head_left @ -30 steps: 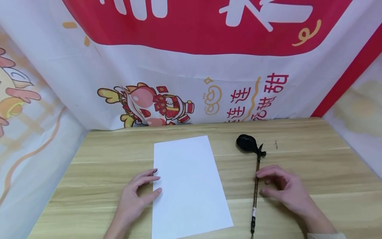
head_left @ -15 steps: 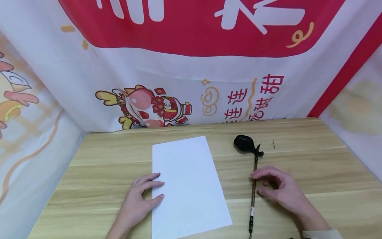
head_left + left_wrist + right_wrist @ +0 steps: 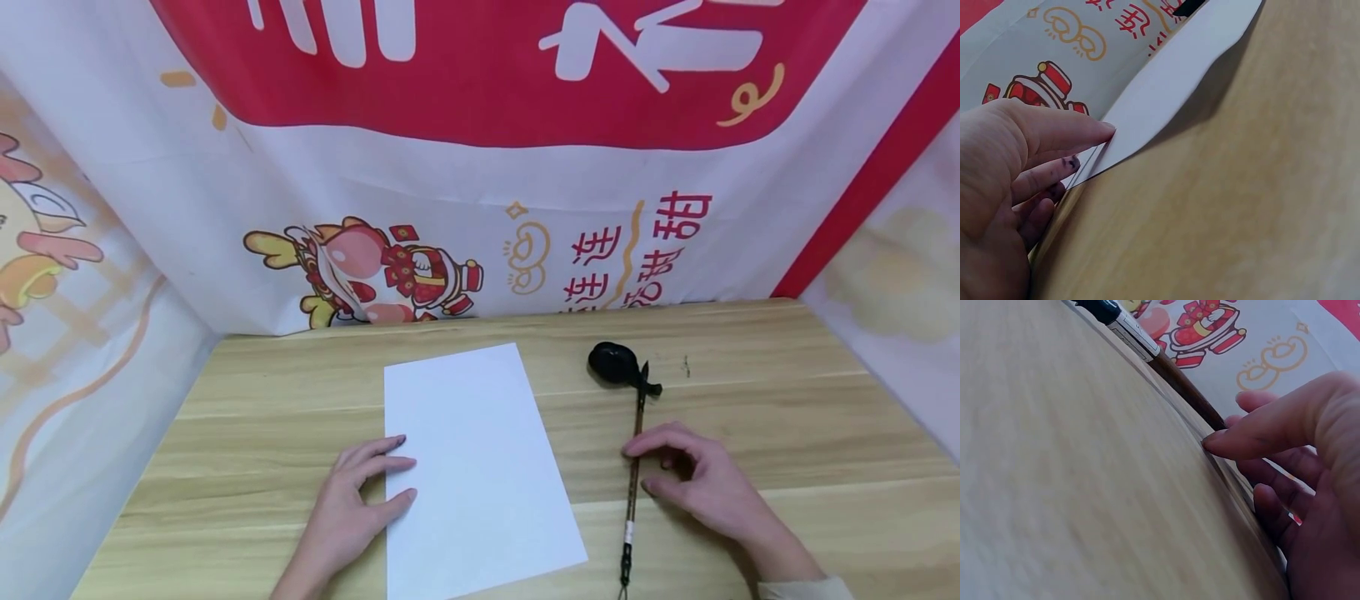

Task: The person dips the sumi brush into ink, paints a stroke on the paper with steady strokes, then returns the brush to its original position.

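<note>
A white sheet of paper (image 3: 476, 467) lies on the table. My left hand (image 3: 348, 508) rests at its left edge, thumb and fingertips spread on the margin. In the left wrist view the paper (image 3: 1160, 94) bows up along one side, and a fingertip has dark smudges. A writing brush (image 3: 634, 492) with a brown shaft, a white label and a hanging loop lies right of the sheet. My right hand (image 3: 697, 475) is over its shaft, index fingertip touching it and thumb just to the right. The brush's dark tip lies across the stem of a black rounded inkstone (image 3: 613, 363).
The wood-grain table (image 3: 285, 392) meets a printed cloth backdrop (image 3: 465, 179) at the back, with more cloth at both sides. A small dark mark (image 3: 686, 366) is on the tabletop right of the inkstone.
My right hand and the brush have shifted slightly left, the brush tip now nearer the inkstone's bowl. My left fingertips have moved a little further onto the paper. The view has shifted slightly.
</note>
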Demonstrator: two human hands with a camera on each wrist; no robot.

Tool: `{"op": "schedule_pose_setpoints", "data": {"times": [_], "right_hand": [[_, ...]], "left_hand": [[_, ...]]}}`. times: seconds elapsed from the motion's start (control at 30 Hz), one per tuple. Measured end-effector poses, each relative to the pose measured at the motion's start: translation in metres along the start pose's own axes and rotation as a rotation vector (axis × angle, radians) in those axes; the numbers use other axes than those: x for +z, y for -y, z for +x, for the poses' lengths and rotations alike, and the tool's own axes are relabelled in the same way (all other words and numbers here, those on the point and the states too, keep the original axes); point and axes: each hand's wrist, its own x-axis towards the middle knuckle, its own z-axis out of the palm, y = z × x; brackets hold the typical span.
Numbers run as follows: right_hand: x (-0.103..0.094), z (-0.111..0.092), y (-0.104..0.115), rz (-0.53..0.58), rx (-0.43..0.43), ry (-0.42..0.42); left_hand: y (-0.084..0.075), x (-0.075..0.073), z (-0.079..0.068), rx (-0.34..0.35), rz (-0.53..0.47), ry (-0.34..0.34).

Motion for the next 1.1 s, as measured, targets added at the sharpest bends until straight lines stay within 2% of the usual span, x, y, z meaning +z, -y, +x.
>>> {"op": "schedule_pose_setpoints", "data": {"times": [0.4, 0.6, 0.93, 1.1], "right_hand": [[0.0024, 0.0033, -0.0027, -0.055, -0.053, 0.008], [0.0035, 0.0037, -0.0022, -0.065, -0.07, 0.0], [0.0046, 0.0035, -0.003, -0.042, -0.072, -0.023], [0.0035, 0.003, -0.0027, -0.032, -0.041, -0.031]], "left_hand": [[0.0001, 0.001, 0.0012, 0.033, -0.004, -0.005], [0.0009, 0.0013, 0.0007, 0.021, -0.009, -0.001], [-0.0002, 0.0013, 0.0008, 0.038, 0.002, -0.011], [-0.0009, 0.0006, -0.0001, 0.048, 0.001, -0.012]]}}
